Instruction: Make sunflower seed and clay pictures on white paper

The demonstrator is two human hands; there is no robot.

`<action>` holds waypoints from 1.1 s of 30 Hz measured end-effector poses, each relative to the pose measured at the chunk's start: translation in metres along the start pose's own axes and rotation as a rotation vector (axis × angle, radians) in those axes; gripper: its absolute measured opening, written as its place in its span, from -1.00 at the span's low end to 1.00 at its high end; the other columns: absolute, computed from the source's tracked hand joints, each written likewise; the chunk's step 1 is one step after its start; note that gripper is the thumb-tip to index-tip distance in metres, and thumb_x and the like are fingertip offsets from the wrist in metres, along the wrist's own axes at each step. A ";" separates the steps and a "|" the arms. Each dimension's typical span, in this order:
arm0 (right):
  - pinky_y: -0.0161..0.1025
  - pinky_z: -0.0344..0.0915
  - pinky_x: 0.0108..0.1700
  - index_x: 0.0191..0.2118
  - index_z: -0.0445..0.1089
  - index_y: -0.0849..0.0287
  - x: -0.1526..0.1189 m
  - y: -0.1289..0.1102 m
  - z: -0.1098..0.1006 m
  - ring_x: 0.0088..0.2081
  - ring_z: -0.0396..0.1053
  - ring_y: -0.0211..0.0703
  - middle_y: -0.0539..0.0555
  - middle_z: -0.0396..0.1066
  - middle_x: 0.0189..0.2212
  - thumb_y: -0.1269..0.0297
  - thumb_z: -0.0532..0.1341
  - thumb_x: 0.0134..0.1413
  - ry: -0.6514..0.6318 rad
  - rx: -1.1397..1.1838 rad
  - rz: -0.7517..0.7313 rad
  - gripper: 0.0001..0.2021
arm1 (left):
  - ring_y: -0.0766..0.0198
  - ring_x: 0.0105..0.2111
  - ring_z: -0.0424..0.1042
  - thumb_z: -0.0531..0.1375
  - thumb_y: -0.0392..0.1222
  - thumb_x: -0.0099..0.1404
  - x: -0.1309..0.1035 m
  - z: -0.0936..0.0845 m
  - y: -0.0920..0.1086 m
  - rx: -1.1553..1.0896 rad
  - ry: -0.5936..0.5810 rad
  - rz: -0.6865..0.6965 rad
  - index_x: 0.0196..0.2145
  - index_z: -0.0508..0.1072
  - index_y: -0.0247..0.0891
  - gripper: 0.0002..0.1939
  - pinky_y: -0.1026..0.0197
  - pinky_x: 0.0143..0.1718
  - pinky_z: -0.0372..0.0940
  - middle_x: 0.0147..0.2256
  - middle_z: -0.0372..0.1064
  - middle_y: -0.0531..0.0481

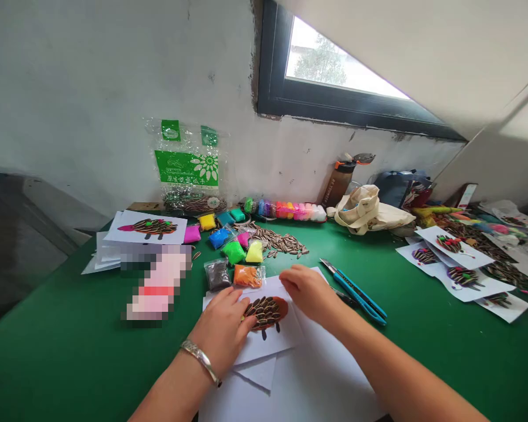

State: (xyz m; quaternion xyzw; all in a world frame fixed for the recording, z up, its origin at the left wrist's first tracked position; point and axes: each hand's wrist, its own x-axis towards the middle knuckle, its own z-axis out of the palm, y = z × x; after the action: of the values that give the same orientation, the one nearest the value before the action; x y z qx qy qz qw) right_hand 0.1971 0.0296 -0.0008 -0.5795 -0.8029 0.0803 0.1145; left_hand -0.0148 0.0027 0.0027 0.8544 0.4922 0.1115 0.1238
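A white card with a seed-covered hedgehog picture (268, 313) lies on white sheets of paper (321, 375) in front of me. My left hand (224, 322) rests on the left part of the card, fingers apart, thumb and fingertips at the edge of the sunflower seeds. My right hand (310, 293) is above the card's upper right corner, its fingers curled and pinched together; whatever they hold, if anything, is hidden. Just beyond the card lie a bag of orange clay (247, 276) and a bag of black clay (218, 274).
Blue-handled tweezers (356, 293) lie right of my right hand. Bright clay packets, loose sunflower seeds (281, 239) and a seed bag (189, 170) stand further back. Finished cards (147, 227) are stacked at left; more cards (460, 275) lie at right. A brown bottle (338, 181) stands by the wall.
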 end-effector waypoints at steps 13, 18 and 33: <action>-0.22 0.15 -0.17 -0.29 0.46 0.28 0.092 0.006 0.021 -0.18 0.33 -0.01 0.24 0.44 -0.28 0.53 0.12 0.03 -0.060 -0.285 -0.072 -0.82 | 0.01 0.03 0.30 0.11 -0.24 0.29 0.001 -0.001 -0.002 0.016 -0.085 -0.079 -0.15 0.49 -0.27 -0.78 -0.05 0.09 0.21 -0.09 0.42 -0.15; -0.16 0.14 -0.14 -0.20 0.42 0.33 0.084 -0.002 0.019 -0.13 0.32 0.04 0.33 0.41 -0.23 0.53 0.05 0.12 -0.067 -0.329 -0.074 -0.78 | 0.01 -0.01 0.33 0.11 -0.24 0.29 0.001 0.000 -0.002 0.005 -0.070 -0.065 -0.23 0.50 -0.27 -0.82 -0.05 0.05 0.23 -0.14 0.44 -0.13; -0.26 0.15 -0.14 -0.30 0.38 0.25 0.047 0.007 0.016 -0.16 0.28 -0.06 0.20 0.37 -0.26 0.62 0.07 0.02 0.013 -0.184 -0.035 -0.78 | 0.00 -0.04 0.37 0.10 -0.23 0.30 0.003 0.006 -0.008 -0.001 0.013 -0.025 -0.21 0.52 -0.31 -0.78 -0.07 0.02 0.27 -0.13 0.47 -0.17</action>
State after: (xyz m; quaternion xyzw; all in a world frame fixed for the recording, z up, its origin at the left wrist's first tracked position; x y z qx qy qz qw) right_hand 0.1852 0.0766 -0.0143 -0.5741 -0.8160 0.0004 0.0673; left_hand -0.0183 0.0083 -0.0055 0.8473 0.5038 0.1157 0.1222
